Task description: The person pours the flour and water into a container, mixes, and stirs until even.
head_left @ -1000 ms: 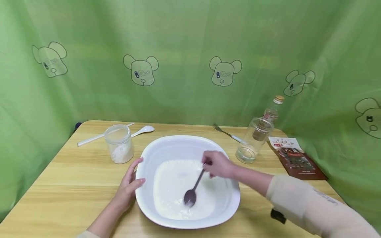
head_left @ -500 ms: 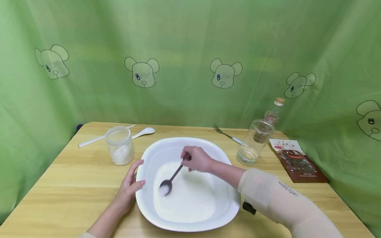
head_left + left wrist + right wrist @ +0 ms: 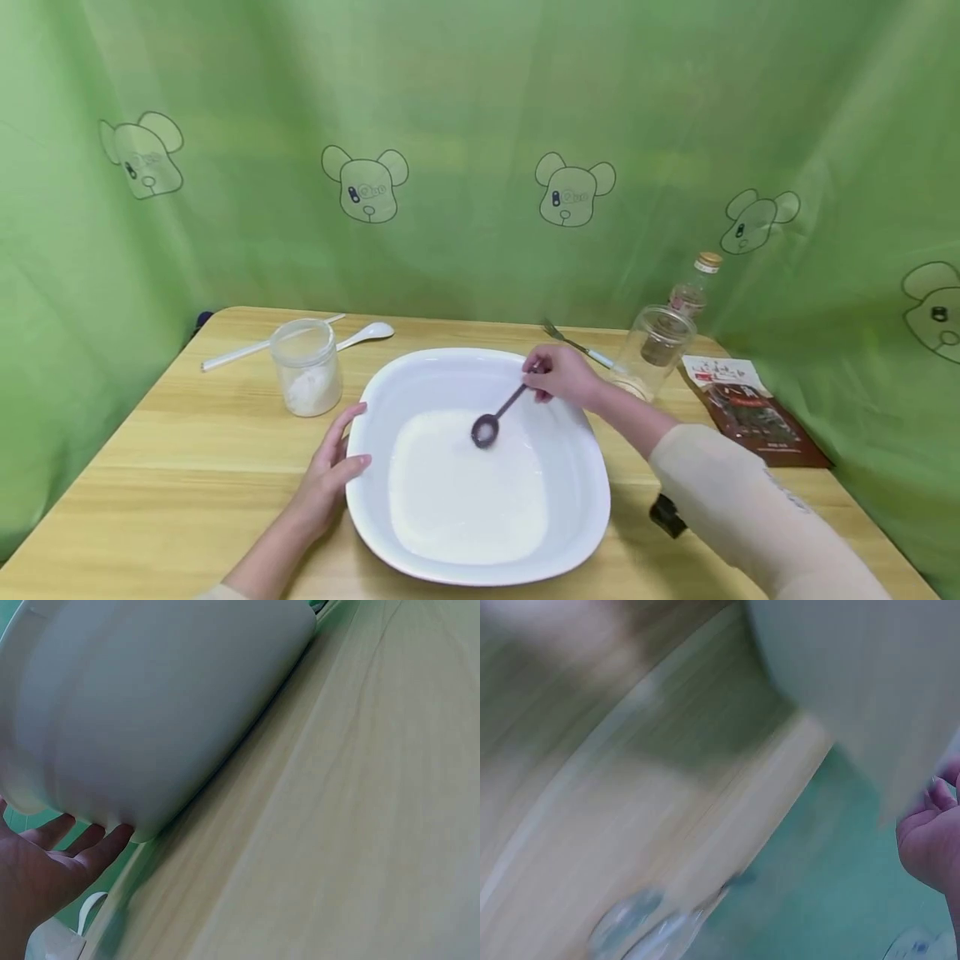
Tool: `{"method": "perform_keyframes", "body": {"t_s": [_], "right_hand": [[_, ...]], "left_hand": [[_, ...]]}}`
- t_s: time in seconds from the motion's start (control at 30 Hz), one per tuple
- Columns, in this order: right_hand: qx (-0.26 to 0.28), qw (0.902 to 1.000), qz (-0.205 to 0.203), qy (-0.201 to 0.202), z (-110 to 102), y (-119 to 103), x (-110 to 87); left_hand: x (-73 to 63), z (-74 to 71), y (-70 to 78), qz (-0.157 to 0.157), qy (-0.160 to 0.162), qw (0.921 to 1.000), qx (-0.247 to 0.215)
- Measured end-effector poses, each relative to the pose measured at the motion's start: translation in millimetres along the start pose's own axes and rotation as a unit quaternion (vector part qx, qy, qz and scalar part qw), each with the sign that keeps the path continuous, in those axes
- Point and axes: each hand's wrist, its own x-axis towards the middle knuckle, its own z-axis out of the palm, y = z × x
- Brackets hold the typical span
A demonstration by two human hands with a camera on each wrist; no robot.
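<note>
A large white basin stands on the table, a pale milky-white layer covering its bottom. My left hand holds the basin's left side, thumb at the rim; in the left wrist view its other fingers lie against the outer wall. Over the basin's far right part, my right hand pinches the handle end of a dark brown spoon. The spoon slants down to the left, a little white in its bowl. In the right wrist view, the basin wall hides the spoon, and part of the right hand shows.
Left of the basin stand a jar of white powder, a white spoon and a white stick. Behind right are a fork, a glass jar, a cork-topped bottle and a brown packet. A green curtain hangs behind.
The right hand swept the spoon leftward across the basin, then back to the right and away toward the far side. The left hand has stayed on the basin's left side.
</note>
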Motion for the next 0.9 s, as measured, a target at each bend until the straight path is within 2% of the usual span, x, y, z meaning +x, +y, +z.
{"method": "perform_keyframes", "body": {"t_s": [0.07,0.17,0.23,0.3,0.4,0.53,0.63,0.7,0.8,0.9], "right_hand": [[-0.005,0.9995,-0.01,-0.03,11,-8,4.4],[-0.01,0.9936,-0.029,-0.109,29,-21,0.3],[-0.017,0.9865,-0.036,-0.159,33,-25,-7.2],[-0.027,0.9809,-0.041,-0.188,29,-23,-15.0],[-0.052,0.9803,-0.038,-0.187,9,-14,-21.6],[-0.064,0.9904,-0.025,-0.12,-15,0,-12.7],[-0.06,0.9957,-0.013,-0.07,-13,1,3.0],[-0.059,0.9964,-0.013,-0.06,-2,-3,11.7],[-0.056,0.9936,-0.032,-0.093,21,-15,13.0],[-0.046,0.9847,-0.057,-0.158,36,-28,-1.9]], "left_hand": [[0.2,-0.3,0.2,0.001,0.001,1.0,0.001],[0.2,-1.0,0.7,0.004,-0.001,1.0,0.003],[0.0,-1.5,1.2,0.007,-0.001,1.0,0.005],[-0.1,-1.9,1.7,0.01,0.0,0.9999,0.007],[0.1,-2.2,1.7,0.013,-0.001,0.9999,0.007],[0.6,-1.5,0.7,0.011,-0.008,0.9999,0.005],[0.8,-0.9,0.1,0.01,-0.008,0.9999,0.003],[0.9,-0.5,0.2,0.011,-0.007,0.9999,0.003],[1.0,-0.2,0.5,0.012,-0.008,0.9999,0.004],[0.8,-0.4,0.8,0.013,-0.011,0.9998,0.007]]}}
